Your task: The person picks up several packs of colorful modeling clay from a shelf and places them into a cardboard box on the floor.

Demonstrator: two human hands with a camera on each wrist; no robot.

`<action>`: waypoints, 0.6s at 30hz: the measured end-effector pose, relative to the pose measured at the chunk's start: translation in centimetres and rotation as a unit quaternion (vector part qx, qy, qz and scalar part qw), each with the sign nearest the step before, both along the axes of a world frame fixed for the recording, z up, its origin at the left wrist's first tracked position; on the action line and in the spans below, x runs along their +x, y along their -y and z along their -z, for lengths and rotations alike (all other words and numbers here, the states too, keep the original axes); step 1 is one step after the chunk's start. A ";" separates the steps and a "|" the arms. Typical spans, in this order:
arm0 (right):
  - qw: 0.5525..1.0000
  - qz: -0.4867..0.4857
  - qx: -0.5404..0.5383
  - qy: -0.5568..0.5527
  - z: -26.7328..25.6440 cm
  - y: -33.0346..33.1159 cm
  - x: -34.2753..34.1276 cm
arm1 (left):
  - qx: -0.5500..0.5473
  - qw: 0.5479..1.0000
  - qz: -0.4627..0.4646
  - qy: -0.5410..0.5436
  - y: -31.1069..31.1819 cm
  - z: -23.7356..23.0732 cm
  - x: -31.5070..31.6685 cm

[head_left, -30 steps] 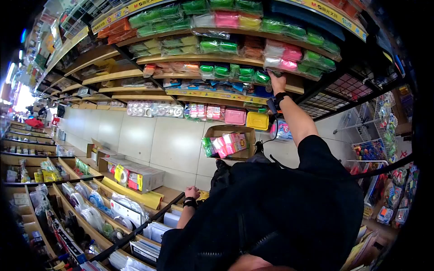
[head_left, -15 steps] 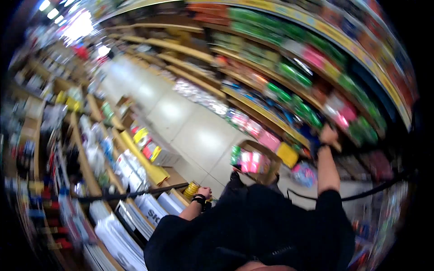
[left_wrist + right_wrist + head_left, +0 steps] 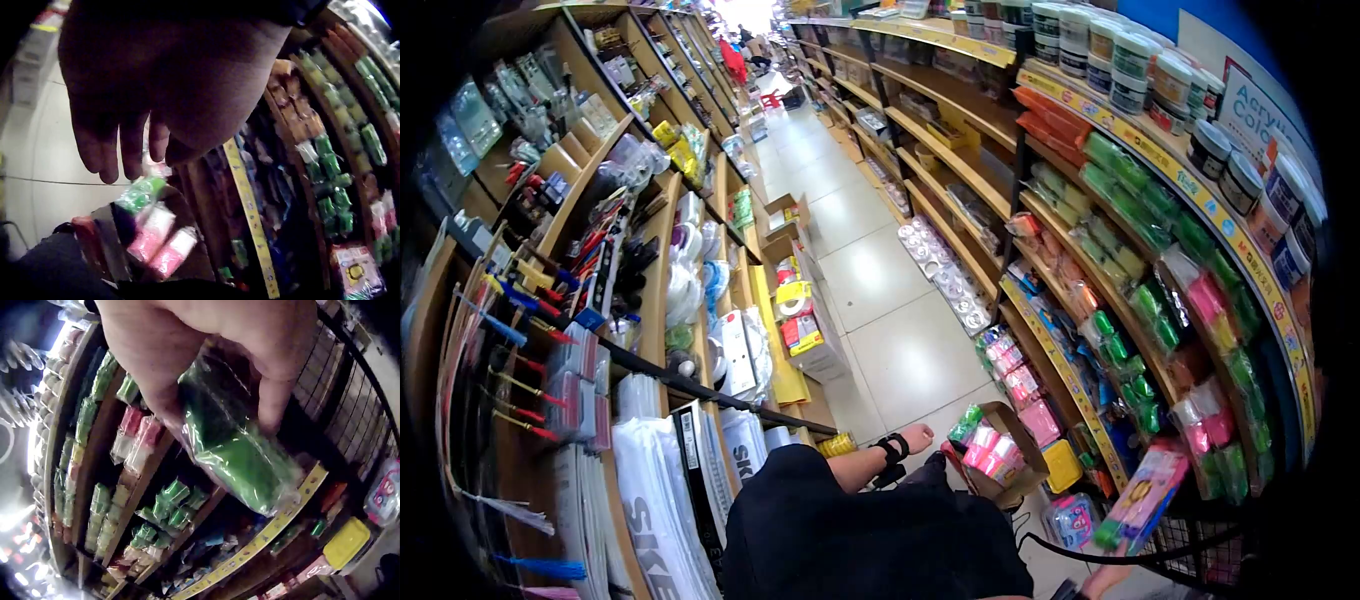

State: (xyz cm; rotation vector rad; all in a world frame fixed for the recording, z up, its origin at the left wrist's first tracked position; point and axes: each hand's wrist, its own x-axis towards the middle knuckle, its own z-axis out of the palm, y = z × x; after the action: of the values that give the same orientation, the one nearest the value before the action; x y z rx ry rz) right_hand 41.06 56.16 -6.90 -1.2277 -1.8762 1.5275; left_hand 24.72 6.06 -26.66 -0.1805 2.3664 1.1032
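My right hand [image 3: 1106, 578] grips a clear-wrapped pack [image 3: 1142, 492] in front of the shelves. In the head view its pink printed side with a cartoon figure shows; the right wrist view shows its glossy green contents [image 3: 240, 469], with thumb and fingers around the wrap. My left hand [image 3: 917, 437] hangs low with nothing in it, its fingers loosely bent in the left wrist view. Below that hand, an open cardboard box [image 3: 1028, 462] on the floor holds pink-and-white packs [image 3: 994, 452] and a green one.
Shelves of wrapped green packs [image 3: 1115, 345] line the right, with paint jars [image 3: 1135, 58] on top. A wire rack [image 3: 337, 369] stands beside them. Near the box are a yellow container [image 3: 1061, 466] and a pink one. Bins along the left hold brushes [image 3: 525, 400] and pads.
My right hand has come away from the shelf and now holds the wrapped pack out. The head view has swung to look along the aisle. My left hand stays low and holds nothing.
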 end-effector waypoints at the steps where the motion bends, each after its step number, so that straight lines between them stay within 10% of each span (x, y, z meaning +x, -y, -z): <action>1: 0.986 -0.048 0.092 0.128 -6.2 3.4 2.1 | 0.009 0.997 0.051 -0.062 -1.1 1.3 -0.9; 3: 0.950 -0.122 0.200 0.206 -8.6 3.7 5.8 | 0.016 0.993 0.114 -0.014 -4.8 -5.5 -2.9; 5: 0.989 -0.140 0.048 -0.020 3.6 -1.9 9.5 | 0.004 0.975 0.145 -0.168 -6.7 -5.5 -3.3; 7: 0.973 -0.194 0.049 0.117 -1.9 0.3 9.6 | 0.212 0.957 0.198 -0.003 -11.9 -2.8 -6.2; 8: 0.970 -0.208 0.082 0.097 -0.8 1.0 10.8 | 0.189 0.948 0.235 -0.100 -12.4 -5.2 -4.3; 10: 0.952 -0.262 0.057 0.150 -4.2 3.7 6.0 | 0.304 0.858 0.332 0.247 -14.5 -5.3 -8.3; 11: 0.962 -0.124 -0.243 0.009 0.7 2.3 9.1 | 0.289 0.869 0.307 0.260 -14.7 -4.7 -6.5; 12: 0.941 -0.326 -0.042 0.086 -2.1 3.8 3.9 | 0.340 0.837 0.044 0.427 -15.5 -12.7 -8.7; 18: 0.855 -0.506 0.103 0.040 -2.5 7.9 -0.8 | 0.332 0.784 0.021 0.524 -11.5 -13.8 -9.1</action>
State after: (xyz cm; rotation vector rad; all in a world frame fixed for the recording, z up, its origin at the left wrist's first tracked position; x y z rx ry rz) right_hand 40.28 48.27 -4.40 -0.1207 -2.8678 1.6234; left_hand 15.59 17.61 -12.87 -0.3610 0.9272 1.2718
